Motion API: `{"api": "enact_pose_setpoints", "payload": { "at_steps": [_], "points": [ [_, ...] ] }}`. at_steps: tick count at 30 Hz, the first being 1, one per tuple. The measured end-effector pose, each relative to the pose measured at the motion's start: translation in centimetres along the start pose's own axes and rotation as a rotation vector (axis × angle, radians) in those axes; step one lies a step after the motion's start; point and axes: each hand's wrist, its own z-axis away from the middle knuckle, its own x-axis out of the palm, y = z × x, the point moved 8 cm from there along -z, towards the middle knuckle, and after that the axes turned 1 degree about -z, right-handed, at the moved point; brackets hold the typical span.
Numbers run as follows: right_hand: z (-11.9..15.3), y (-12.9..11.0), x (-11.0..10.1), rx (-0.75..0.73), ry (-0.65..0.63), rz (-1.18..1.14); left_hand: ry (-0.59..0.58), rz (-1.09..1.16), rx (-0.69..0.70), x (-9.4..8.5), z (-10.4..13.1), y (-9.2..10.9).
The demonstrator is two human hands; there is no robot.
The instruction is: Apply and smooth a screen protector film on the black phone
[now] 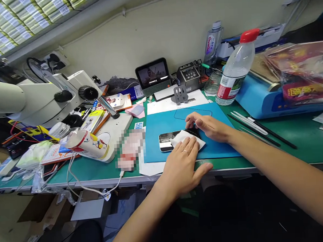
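A phone with a dark glossy face [165, 142] lies flat on the blue mat [158, 123]. Over its middle and right part is a white cloth or paper [202, 144]. My left hand [182, 161] presses this white piece onto the phone with flat fingers, the thumb held apart. At the phone's right end, my right hand [208, 127] rests with curled fingers beside its upper edge; what its fingertips hold, if anything, is hidden.
A microscope [37, 103] and a tilted bottle [89, 145] stand left. A red-capped bottle [232, 73], blue device [261, 96] and tweezers-like tools [257, 128] are right. Behind are a small screen [153, 74] and grey holder [179, 94]. A cable [93, 191] hangs over the front edge.
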Motion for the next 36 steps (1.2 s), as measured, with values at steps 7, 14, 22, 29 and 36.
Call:
{"api": "enact_pose_setpoints", "payload": {
  "at_steps": [7,14,22,29,36],
  "points": [
    [0.3,0.3,-0.3,0.007,0.027,-0.063,0.065,-0.119,-0.046,1.7,-2.8,1.2],
    [0.3,0.5,-1.3,-0.038,0.137,-0.075,0.106,-0.141,-0.113,1.0,-4.3,0.1],
    [0.4,0.4,-1.8,-0.059,0.164,-0.025,0.076,-0.159,-0.269,-0.3,-1.9,-4.4],
    [0.3,0.4,-0.6,0.006,0.017,0.001,0.07,-0.176,-0.342,-1.7,3.2,-7.3],
    [0.1,0.5,-0.1,0.011,-0.025,0.014,0.089,-0.13,-0.345,-1.1,5.3,-6.1]
  ]
}}
